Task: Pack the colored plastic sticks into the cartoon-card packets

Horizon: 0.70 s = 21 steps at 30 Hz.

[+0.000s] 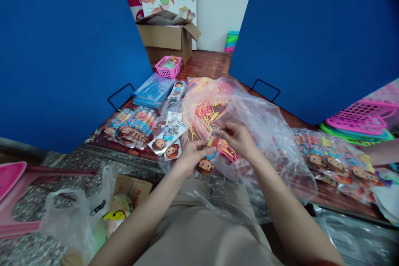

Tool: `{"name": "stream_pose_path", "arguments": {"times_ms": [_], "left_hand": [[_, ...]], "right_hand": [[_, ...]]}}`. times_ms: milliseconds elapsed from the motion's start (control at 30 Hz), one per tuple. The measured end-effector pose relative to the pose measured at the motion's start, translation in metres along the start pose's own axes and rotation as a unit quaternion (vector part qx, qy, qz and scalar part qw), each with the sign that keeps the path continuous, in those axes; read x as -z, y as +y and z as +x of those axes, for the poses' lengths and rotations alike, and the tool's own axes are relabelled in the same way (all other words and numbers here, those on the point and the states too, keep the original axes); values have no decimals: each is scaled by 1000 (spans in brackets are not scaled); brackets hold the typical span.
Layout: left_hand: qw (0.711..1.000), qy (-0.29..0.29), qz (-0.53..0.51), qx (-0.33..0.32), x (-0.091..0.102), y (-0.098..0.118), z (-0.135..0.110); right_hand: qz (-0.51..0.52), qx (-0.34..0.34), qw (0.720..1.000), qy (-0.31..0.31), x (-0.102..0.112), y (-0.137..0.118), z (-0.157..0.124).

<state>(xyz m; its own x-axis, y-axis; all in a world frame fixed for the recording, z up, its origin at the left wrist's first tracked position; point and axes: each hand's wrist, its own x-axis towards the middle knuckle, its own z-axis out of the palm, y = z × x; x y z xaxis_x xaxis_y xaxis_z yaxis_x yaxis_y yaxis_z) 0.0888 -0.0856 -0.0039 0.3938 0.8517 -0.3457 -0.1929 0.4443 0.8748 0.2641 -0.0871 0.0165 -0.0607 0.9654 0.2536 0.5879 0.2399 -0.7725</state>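
My left hand (191, 156) is closed around a small clear packet with a cartoon monkey face (206, 165) at its lower end. My right hand (238, 137) pinches a bunch of pink and yellow sticks (222, 146) at the packet's mouth. Both hands meet over a large crumpled clear plastic bag (258, 120) holding a loose heap of coloured sticks (205, 112). Several empty monkey-face packets (168, 137) lie just left of my left hand.
Filled stick packets lie in a pile at the left (134, 126) and another at the right (333, 160). Blue sheets (152, 91), a pink basket (168, 66) and an open cardboard box (168, 37) sit farther back. Stacked pink and green baskets (361, 122) stand right. Another person's forearm (382, 151) reaches in at the right edge.
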Motion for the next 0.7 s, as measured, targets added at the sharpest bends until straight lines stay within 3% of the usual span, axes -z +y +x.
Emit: {"name": "stream_pose_path", "arguments": {"times_ms": [233,467,567,700], "left_hand": [[1000,8,16,11,8,0,-2],[998,33,37,-30,17,3,-7],[997,29,55,-49,36,18,-10],[978,130,120,-108,93,63,-12]], "right_hand": [[-32,38,993,-103,-1,-2,3],[53,41,997,-32,-13,-16,2],[144,25,989,23,-22,-14,0],[212,-22,976,31,-30,5,-3]]}}
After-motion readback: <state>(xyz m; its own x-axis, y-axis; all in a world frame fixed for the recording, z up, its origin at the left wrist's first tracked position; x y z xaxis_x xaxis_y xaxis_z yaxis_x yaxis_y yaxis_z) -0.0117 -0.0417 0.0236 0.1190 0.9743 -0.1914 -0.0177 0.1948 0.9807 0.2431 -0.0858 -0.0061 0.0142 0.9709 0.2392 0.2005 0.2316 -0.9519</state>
